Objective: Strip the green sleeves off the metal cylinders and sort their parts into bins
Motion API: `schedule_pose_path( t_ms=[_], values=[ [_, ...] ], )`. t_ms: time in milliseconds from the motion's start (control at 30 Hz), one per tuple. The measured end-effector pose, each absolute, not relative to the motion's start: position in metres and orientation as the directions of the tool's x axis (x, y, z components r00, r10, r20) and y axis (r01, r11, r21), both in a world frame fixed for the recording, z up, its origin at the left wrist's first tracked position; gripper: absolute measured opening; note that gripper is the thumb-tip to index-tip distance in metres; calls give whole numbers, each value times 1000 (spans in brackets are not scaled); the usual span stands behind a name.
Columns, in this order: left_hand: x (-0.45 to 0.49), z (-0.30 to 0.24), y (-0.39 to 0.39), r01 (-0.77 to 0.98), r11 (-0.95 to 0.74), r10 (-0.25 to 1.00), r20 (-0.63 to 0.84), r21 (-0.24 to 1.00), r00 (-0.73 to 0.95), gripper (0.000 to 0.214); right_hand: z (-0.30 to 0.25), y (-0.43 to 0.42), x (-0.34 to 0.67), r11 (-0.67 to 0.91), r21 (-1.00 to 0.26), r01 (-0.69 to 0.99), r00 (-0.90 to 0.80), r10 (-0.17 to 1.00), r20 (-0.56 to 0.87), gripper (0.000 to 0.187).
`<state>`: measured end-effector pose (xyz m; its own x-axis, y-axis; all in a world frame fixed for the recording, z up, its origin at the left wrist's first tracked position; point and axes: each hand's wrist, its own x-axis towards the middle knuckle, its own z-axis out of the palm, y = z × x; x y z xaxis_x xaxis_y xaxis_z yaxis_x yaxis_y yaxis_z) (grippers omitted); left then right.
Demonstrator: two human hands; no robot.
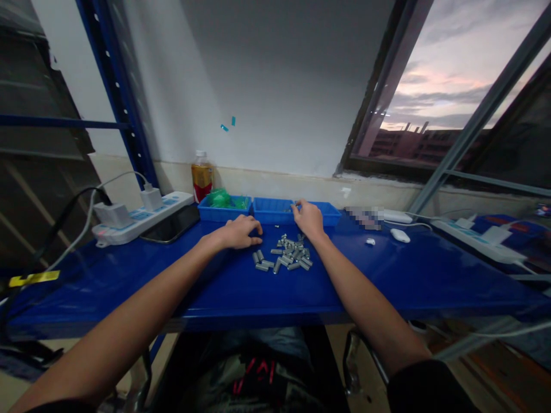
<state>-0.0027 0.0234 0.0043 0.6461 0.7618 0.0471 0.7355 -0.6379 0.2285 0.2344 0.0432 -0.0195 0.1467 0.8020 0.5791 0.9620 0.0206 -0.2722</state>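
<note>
A pile of small grey metal cylinders (293, 252) lies loose on the blue table, between my forearms. Left of the pile, my left hand (241, 232) rests low over the tabletop, its fingers bent and the thumb apart from them, with nothing visible in it. My right hand (309, 218) reaches past the pile to the right end of the middle blue bin (271, 213). Its fingertips are pinched together at the bin's rim; a small shiny bit shows there, too small to name. Part of the right blue bin (328, 213) is hidden behind this hand.
The left blue bin (220, 214) holds crumpled green plastic (220, 198). Behind it stands a drink bottle (202, 176). A phone (171, 223) and a power strip (142, 218) lie at left. At right are a white earbud case (400, 235) and another power strip (477, 241).
</note>
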Motion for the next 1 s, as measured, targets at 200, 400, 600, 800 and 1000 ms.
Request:
schedule_pose_path(
  t_ms=[200, 400, 600, 800, 1000],
  values=[
    [-2, 5, 22, 710, -663, 726, -28, 236, 687, 49, -17, 38, 233, 5, -303, 953, 172, 813, 556, 36],
    [-3, -9, 39, 760, -627, 778, 71, 171, 625, 31, -8, 21, 216, 298, -354, 886, 47, 703, 710, 42],
    [-11, -16, 52, 630, -739, 665, 107, 238, 739, 24, -14, 6, 187, 427, -339, 838, -81, 712, 697, 52],
    [-11, -19, 53, 664, -705, 709, 220, 249, 669, 16, -24, 6, 179, 387, -327, 862, -83, 744, 663, 48],
    [-4, -15, 49, 581, -761, 641, 466, 287, 610, 15, -26, 6, 178, 411, -372, 832, -131, 798, 589, 39]
  ],
)
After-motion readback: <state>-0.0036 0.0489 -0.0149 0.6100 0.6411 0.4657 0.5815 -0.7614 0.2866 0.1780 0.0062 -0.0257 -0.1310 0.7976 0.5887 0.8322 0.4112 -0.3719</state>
